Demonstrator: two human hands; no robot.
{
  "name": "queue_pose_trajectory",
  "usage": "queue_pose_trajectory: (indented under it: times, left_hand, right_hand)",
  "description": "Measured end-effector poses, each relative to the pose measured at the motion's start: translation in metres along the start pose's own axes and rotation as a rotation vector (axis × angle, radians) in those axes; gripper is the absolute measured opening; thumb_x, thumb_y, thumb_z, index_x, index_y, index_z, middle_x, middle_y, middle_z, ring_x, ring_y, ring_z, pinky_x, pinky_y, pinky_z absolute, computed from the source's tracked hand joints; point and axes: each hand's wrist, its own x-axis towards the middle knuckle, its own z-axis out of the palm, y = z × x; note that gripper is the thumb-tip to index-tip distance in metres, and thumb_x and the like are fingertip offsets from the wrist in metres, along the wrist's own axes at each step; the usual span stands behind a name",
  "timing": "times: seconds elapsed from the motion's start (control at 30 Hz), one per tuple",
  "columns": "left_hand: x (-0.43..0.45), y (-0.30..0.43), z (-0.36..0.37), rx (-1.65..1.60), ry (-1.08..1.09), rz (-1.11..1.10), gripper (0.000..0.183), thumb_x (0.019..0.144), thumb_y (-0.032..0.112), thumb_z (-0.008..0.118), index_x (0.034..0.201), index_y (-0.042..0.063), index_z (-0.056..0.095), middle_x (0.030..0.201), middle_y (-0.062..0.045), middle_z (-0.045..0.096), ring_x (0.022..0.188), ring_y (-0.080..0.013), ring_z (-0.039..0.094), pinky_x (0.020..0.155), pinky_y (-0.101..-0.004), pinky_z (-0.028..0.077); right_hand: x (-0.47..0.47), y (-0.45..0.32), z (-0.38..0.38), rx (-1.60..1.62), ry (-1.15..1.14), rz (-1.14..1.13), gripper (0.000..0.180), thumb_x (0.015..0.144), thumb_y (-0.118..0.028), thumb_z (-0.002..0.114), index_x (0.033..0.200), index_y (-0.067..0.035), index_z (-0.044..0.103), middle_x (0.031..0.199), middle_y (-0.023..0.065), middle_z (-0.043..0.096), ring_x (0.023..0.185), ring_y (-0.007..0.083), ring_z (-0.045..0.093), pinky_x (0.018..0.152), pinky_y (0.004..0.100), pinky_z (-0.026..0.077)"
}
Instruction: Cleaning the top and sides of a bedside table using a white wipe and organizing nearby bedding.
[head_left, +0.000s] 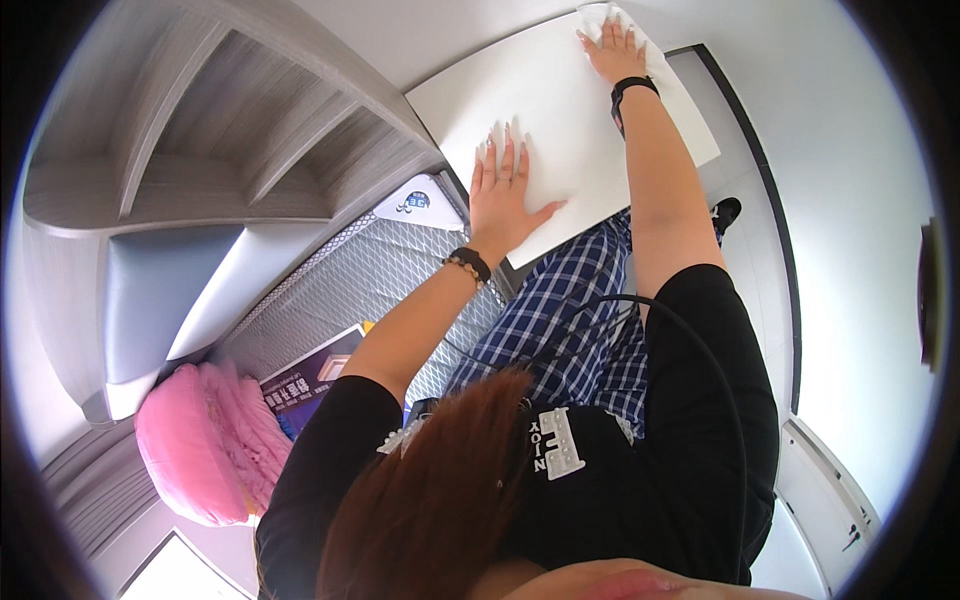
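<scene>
My left hand (501, 201) lies flat on a white tabletop (555, 97), fingers spread, with nothing visible under it. At the far right corner, my right hand (616, 51) holds a crumpled white cloth or tissue (592, 13) pressed against the top under its spread fingers. The cloth pokes out past the fingertips and beside the hand; the palm hides the rest. Dark bands circle both wrists, and a beaded bracelet (480, 279) is on the left one. My legs in blue checked trousers (570, 300) are at the table's near edge.
To the left stands a bed with a patterned mattress (315, 259) and a grey wood-look shelf unit (225, 112). Pink bedding (195, 442) and a printed box or board (307, 382) rest on the bed. A black cable (697, 337) loops across my front. A white wall (847, 187) rises at right.
</scene>
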Motion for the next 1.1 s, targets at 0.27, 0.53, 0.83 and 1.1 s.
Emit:
queue_pose_trajectory:
  times: [0.27,0.53,0.83,1.1]
  left_hand:
    - [-0.036,0.007,-0.004,-0.003,0.087,0.028,0.094,0.083,0.069,0.049,0.148,0.005,0.028,0.154,-0.018,0.022,0.144,-0.0364,0.013,0.117,-0.0449,0.009]
    - [-0.075,0.013,0.0,0.045,0.119,0.024,0.091,0.083,0.069,0.048,0.148,0.008,0.028,0.155,-0.015,0.024,0.144,-0.0344,0.015,0.118,-0.0416,0.009]
    - [-0.089,0.021,0.005,0.036,0.132,0.001,0.089,0.083,0.07,0.048,0.147,0.009,0.033,0.153,-0.015,0.028,0.144,-0.0332,0.016,0.118,-0.0412,0.01]
    - [-0.088,0.024,0.005,0.035,0.19,0.011,0.083,0.086,0.066,0.048,0.146,0.01,0.034,0.152,-0.015,0.029,0.144,-0.033,0.018,0.117,-0.0414,0.012]
  right_hand:
    - [-0.095,0.01,-0.016,0.003,-0.107,-0.067,0.087,0.087,-0.073,0.026,0.153,-0.019,0.01,0.16,0.0008,0.002,0.147,0.0278,0.006,0.116,0.0514,0.001]
    - [-0.205,0.019,-0.033,0.069,-0.198,-0.075,0.093,0.084,-0.078,0.025,0.153,-0.02,0.006,0.16,0.0026,0.0,0.147,0.0285,0.003,0.116,0.0502,0.0]
    - [-0.275,0.034,-0.037,0.096,-0.142,-0.066,0.089,0.084,-0.077,0.029,0.153,-0.024,0.008,0.16,0.003,-0.001,0.147,0.0294,0.004,0.116,0.0505,0.002]
    - [-0.29,0.037,-0.039,0.119,-0.141,-0.031,0.084,0.086,-0.074,0.03,0.153,-0.027,0.012,0.16,0.0034,0.0,0.147,0.0285,0.004,0.116,0.0488,0.0]
